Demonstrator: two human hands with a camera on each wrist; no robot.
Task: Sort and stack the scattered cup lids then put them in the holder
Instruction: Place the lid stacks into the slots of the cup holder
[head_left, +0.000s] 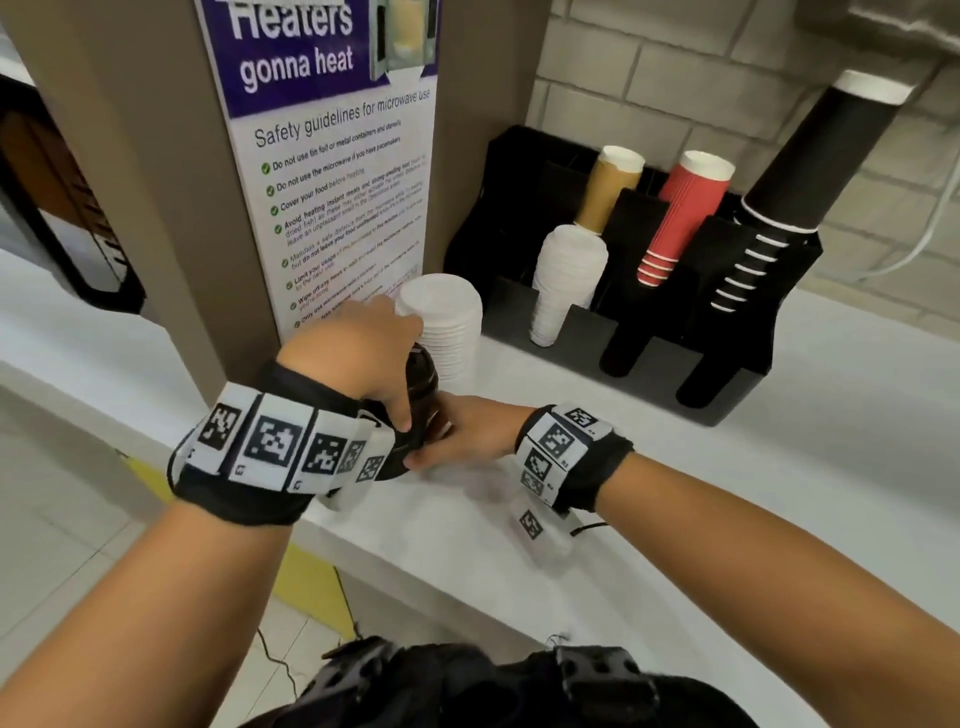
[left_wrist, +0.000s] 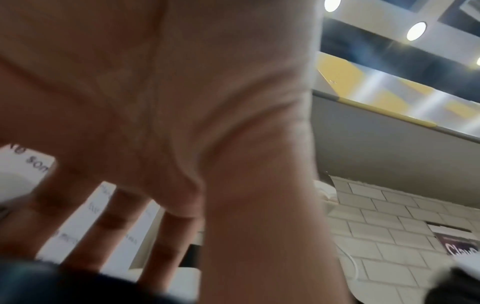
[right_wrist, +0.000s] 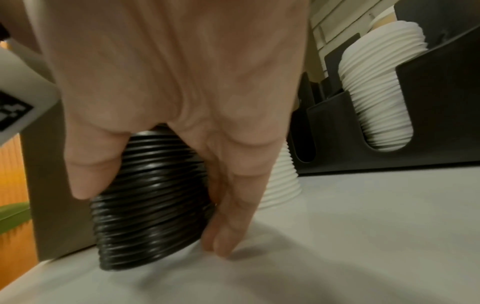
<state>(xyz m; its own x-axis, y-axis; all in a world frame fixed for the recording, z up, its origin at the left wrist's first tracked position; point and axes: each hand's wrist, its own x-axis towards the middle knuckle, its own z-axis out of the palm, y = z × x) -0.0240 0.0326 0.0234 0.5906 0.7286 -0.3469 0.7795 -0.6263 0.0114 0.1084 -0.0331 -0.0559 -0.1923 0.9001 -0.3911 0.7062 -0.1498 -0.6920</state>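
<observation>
A tall stack of black cup lids (head_left: 422, 387) stands slightly tilted near the counter's front edge, its base on the white counter (right_wrist: 363, 236). My left hand (head_left: 387, 364) covers and grips its top, with fingers (left_wrist: 109, 230) reaching down onto the dark lids. My right hand (head_left: 437, 437) holds the lower part of the black lid stack (right_wrist: 148, 176), thumb on one side and fingers (right_wrist: 233, 205) on the other, their tips touching the counter. A stack of white lids (head_left: 448, 322) stands just behind. The black holder (head_left: 727, 384) at the back right has a white lid stack (head_left: 566, 280) in one slot.
The holder also carries brown cups (head_left: 608, 189), red cups (head_left: 685, 213) and black cups (head_left: 789, 197). A brown pillar with a microwave safety poster (head_left: 332, 171) rises directly left of the stacks. The counter edge (head_left: 363, 540) runs close under my wrists.
</observation>
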